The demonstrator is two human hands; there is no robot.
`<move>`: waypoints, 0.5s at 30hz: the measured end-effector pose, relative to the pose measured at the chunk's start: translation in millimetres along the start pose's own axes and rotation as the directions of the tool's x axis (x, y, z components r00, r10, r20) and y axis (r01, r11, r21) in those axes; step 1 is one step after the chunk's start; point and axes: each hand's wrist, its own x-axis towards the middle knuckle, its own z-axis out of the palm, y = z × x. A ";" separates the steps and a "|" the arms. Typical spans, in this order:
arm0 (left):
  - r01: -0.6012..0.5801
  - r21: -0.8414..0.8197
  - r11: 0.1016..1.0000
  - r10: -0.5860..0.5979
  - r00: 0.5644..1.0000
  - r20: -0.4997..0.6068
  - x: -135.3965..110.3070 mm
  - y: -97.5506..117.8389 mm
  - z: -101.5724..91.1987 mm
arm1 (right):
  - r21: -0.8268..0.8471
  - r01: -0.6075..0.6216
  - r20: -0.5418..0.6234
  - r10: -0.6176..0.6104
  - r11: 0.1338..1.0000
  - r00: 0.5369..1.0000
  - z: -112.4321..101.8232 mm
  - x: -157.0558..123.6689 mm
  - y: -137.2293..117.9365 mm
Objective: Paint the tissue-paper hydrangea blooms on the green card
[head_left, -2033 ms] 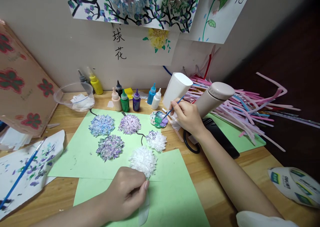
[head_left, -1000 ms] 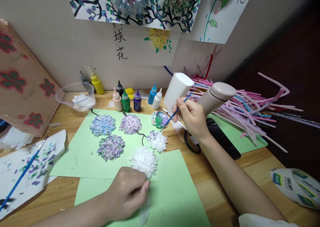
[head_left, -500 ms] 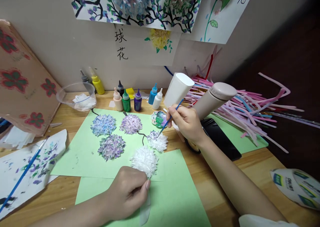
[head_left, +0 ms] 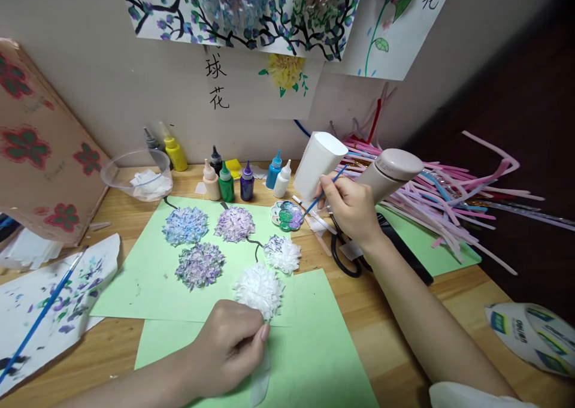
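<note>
In the head view my right hand (head_left: 353,207) is closed around a thin blue paintbrush (head_left: 324,191). The brush tip is at the right edge of a small round palette (head_left: 286,215) with green and purple paint. My left hand (head_left: 231,345) is curled into a fist on the green paper (head_left: 314,348); what it holds, if anything, is hidden. Just above its knuckles is a white crumpled-paper flower (head_left: 259,289). A smaller white paper flower (head_left: 282,253), tinged purple at its upper left, lies between that one and the palette. Blue and purple paper flowers (head_left: 200,265) lie further left.
Several paint bottles (head_left: 227,183) line the back, beside a white container (head_left: 320,165) and a grey-beige flask (head_left: 390,171). Black-handled scissors (head_left: 344,264) and a phone (head_left: 406,252) lie near my right forearm. A second paintbrush (head_left: 42,312) rests on paint-smeared paper at left.
My right hand has moved up and to the right with the paintbrush. The brush tip has gone from the smaller white flower to the palette. My left hand has not moved.
</note>
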 end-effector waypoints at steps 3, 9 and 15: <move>0.002 0.004 1.000 -0.002 1.000 0.001 -0.6 -0.9 0.2 | -0.052 -0.017 0.053 0.020 0.999 0.998 4.3 1.2 9.4; -0.007 0.005 1.000 0.007 1.000 -0.005 -0.2 0.7 -0.3 | -0.107 0.020 0.094 -0.010 0.994 0.996 10.6 -0.3 13.3; 0.001 -0.001 1.000 -0.001 1.000 -0.006 0.4 -0.5 0.3 | -0.133 0.046 0.122 -0.030 0.990 0.992 10.6 -0.4 13.8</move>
